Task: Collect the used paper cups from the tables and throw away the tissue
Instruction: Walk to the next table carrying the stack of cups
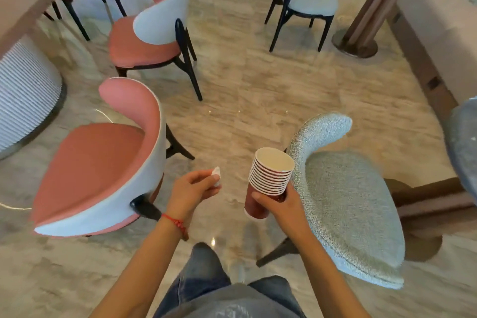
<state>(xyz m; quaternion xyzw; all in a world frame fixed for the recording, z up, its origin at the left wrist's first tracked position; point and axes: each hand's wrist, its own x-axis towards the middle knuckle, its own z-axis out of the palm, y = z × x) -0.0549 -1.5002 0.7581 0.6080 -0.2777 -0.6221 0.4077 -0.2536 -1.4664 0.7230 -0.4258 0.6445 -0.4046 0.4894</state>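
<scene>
Café or lounge, upholstered chairs (144, 31), pedestal tables (366, 20), marble floor (258, 90)

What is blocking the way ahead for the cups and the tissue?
Nothing visible blocks the open floor straight ahead. The right hand holds the cups, the left hand pinches the tissue. A pink chair flanks the left, a grey chair the right. No bin is in view.

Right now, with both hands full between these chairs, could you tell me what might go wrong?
1. The stack of paper cups leans in the right hand, which grips only the bottom cup; the upper cups might slide off.
2. The left hand pinches the tissue at its fingertips, so it could drop.
3. The pink chair and grey chair stand close on both sides; a leg could catch one.
</scene>
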